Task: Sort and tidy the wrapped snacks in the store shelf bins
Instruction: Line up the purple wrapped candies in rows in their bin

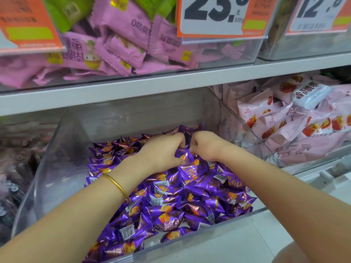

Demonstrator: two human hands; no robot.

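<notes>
A clear plastic bin [57, 141] on the lower shelf holds a heap of purple wrapped snacks [182, 202] with orange prints. Both arms reach into it. My left hand [161, 154], with a gold bangle on its wrist, lies on the pile with fingers curled down onto the purple packets near the back. My right hand [206, 147] sits right beside it, fingers bent and pinching at a purple packet [187, 158] between the two hands. The fingertips are buried among the wrappers, so the exact grip is hidden.
To the right stands a bin of pale pink packets [296, 118] with one white packet [311, 94] on top. The upper shelf carries a bin of pink and green packets [121, 46] behind orange price signs [214, 16]. A dark-packet bin [13, 168] sits at left.
</notes>
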